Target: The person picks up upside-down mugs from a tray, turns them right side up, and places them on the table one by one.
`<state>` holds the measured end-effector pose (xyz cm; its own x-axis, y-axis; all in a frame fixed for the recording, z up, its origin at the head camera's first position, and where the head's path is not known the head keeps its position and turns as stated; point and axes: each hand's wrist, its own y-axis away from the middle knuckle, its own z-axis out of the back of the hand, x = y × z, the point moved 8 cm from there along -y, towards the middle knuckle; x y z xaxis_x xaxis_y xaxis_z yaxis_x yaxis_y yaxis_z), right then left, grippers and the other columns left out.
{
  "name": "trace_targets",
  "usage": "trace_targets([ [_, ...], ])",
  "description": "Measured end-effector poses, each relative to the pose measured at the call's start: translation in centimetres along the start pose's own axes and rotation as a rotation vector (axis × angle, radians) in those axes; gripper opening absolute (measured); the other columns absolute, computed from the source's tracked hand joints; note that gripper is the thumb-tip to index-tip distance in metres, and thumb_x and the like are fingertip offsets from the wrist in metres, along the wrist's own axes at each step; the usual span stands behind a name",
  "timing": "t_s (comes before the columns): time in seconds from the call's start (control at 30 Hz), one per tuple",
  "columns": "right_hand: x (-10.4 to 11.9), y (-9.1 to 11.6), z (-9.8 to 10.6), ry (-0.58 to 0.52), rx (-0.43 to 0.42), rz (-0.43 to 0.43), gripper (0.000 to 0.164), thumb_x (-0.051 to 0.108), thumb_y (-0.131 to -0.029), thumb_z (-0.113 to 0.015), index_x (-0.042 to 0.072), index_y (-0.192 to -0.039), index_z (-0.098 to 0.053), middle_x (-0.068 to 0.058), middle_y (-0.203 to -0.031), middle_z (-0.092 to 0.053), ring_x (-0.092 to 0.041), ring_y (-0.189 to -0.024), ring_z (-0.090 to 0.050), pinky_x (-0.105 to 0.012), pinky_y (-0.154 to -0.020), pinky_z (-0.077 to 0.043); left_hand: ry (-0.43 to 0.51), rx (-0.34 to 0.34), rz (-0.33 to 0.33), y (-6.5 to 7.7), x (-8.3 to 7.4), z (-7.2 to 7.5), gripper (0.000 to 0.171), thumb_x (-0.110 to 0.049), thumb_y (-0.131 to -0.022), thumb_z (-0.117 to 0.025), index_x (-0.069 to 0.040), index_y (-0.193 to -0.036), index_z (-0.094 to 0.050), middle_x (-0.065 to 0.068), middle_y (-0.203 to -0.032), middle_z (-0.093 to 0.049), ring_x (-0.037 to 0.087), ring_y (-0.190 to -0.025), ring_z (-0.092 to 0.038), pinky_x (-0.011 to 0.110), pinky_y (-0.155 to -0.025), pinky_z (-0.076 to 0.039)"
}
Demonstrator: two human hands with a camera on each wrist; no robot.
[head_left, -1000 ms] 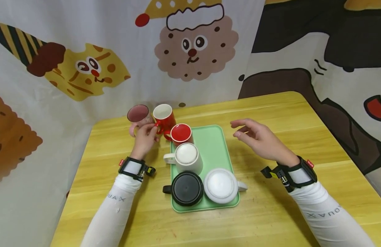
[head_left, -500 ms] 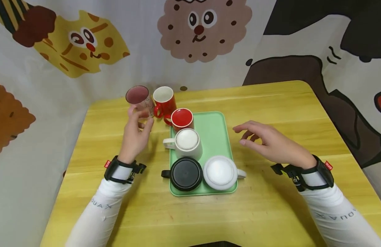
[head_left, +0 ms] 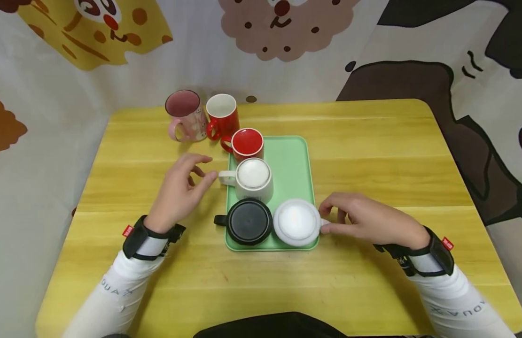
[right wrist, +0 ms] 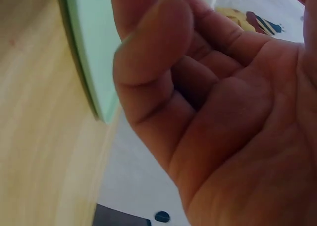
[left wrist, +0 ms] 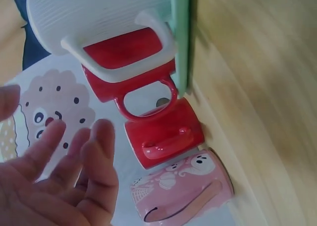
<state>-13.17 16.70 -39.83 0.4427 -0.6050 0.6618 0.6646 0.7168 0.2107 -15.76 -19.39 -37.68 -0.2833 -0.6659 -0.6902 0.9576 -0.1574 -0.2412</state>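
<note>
On the green tray (head_left: 289,155) stand several upside-down mugs: a ribbed white mug (head_left: 253,180), a black mug (head_left: 249,222) and a smooth white mug (head_left: 297,222); a red mug (head_left: 247,143) is at its far left corner. My right hand (head_left: 362,216) is at the smooth white mug's handle, thumb on one side and forefinger on the other; the mug is out of sight behind my fingers (right wrist: 153,42) in the right wrist view. My left hand (head_left: 176,192) is spread loosely, thumb tip close to the ribbed mug's handle (left wrist: 119,70), holding nothing.
Behind the tray's left corner stand an upright red mug (head_left: 222,117) with a white inside and an upright pink mug (head_left: 186,115). The wooden table (head_left: 383,150) ends at a printed cloth (head_left: 294,75).
My left hand has drawn back from the pink and red mugs toward the ribbed white mug. My right hand has come in to the smooth white mug's handle. The head view has tilted down.
</note>
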Motion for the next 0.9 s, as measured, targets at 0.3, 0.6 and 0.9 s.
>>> trace_targets([
  [0.3,-1.1,-0.1,-1.8,-0.076,0.031,0.027,0.018,0.041,-0.105,-0.068,0.026,-0.115,-0.068,0.011,-0.097,-0.068,-0.007,-0.079,-0.063,-0.028,-0.068,-0.055,-0.053,0.092,-0.032,0.8,0.0,-0.5,0.047,-0.029,-0.102,-0.076,-0.005,-0.139,-0.063,0.012,-0.138,-0.06,0.033,-0.128,-0.056,0.056,-0.105,-0.047],
  [0.6,-2.3,-0.3,-3.6,-0.268,0.098,0.043,0.021,0.032,-0.112,-0.057,0.017,-0.106,-0.071,-0.004,-0.083,-0.068,-0.018,-0.071,-0.062,-0.029,-0.063,-0.053,-0.069,0.112,-0.009,1.0,0.5,-0.4,0.05,-0.033,-0.102,-0.075,-0.005,-0.141,-0.062,0.012,-0.143,-0.058,0.033,-0.136,-0.052,0.056,-0.114,-0.041],
  [0.9,-2.2,0.3,-3.3,-0.256,0.008,0.08,0.014,0.027,-0.112,-0.056,0.024,-0.107,-0.069,0.007,-0.08,-0.056,-0.009,-0.07,-0.054,-0.029,-0.062,-0.048,-0.026,0.108,-0.015,1.4,0.2,-0.4,0.05,-0.033,-0.102,-0.075,-0.005,-0.142,-0.062,0.011,-0.142,-0.059,0.032,-0.135,-0.053,0.058,-0.113,-0.041],
])
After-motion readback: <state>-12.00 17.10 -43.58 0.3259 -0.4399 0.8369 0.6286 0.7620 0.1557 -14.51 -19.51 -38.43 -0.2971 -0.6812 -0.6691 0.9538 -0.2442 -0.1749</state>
